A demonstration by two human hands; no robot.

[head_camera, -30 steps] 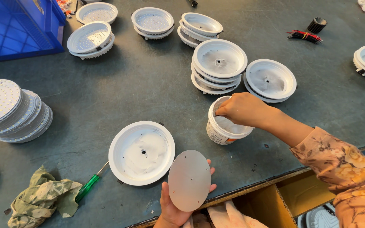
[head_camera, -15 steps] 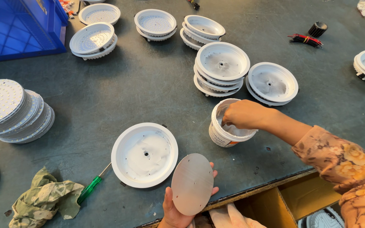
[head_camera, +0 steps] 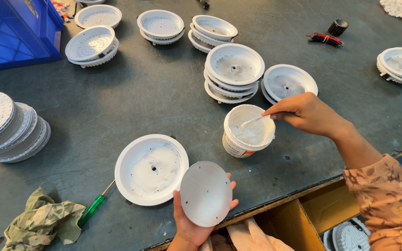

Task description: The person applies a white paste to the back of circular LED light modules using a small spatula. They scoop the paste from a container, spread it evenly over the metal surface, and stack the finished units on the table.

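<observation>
— Left hand (head_camera: 189, 223)?

— Low at the near table edge, palm up, cupped under a round grey-white disc (head_camera: 206, 193). Fingers (head_camera: 232, 186) curled round the far rim, thumb on the near left side; clasping the disc, tilted a little toward the camera. Small holes visible across the disc face.

— And the right hand (head_camera: 310, 114)?

— Reaching in from the right, patterned sleeve (head_camera: 387, 195) at the wrist. Fingertips pressed together, pinching the end of a thin white stick (head_camera: 252, 122) (spatula or brush, hard to tell which). Other end of the stick dipped into the white paste inside a small white tub (head_camera: 247, 130).

— Where exactly, that tub?

— Upright on the dark grey table (head_camera: 164, 97), just right of a shallow white round housing (head_camera: 151, 168) and just in front of a stack of similar housings (head_camera: 233, 69). Disc held near the lower right rim of the single housing, overlapping it slightly from this view.

— Anything in the housing?

— White smear across the floor of it, small hole at the centre.

— Rest of the bench?

— Green-handled screwdriver (head_camera: 91, 210) left of the housing, beside a crumpled camouflage rag (head_camera: 40, 223). Pile of white dotted round boards (head_camera: 5, 123) at the far left. Blue crate (head_camera: 12, 32) in the top left corner. More white housings across the back, one more (head_camera: 288, 82) right of the stack. Bundle of red and black wires (head_camera: 324, 39) toward the top right. Cardboard box (head_camera: 303, 223) below the table edge.
</observation>
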